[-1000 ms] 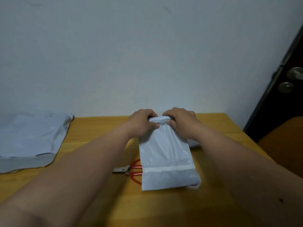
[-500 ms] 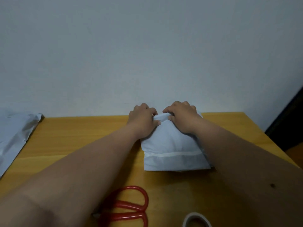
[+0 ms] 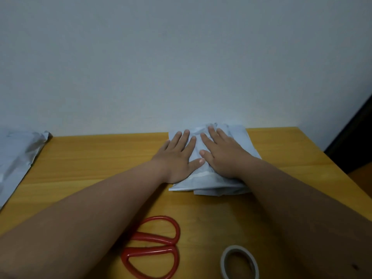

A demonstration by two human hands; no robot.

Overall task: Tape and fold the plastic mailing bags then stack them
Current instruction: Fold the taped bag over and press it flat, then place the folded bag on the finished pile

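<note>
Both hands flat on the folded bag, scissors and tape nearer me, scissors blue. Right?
Not quite: the scissors are red, as the head view shows. Both the left hand and right hand press flat on the bag, tape nearer you.

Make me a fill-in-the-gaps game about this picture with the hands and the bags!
1. Both hands press flat on the folded ____ bags.
2. The scissors have ____ handles.
3. The roll of tape lies to the ____ of the scissors.
4. Everything sits on a ____ table.

Missing words: plastic mailing; red; right; wooden
</note>
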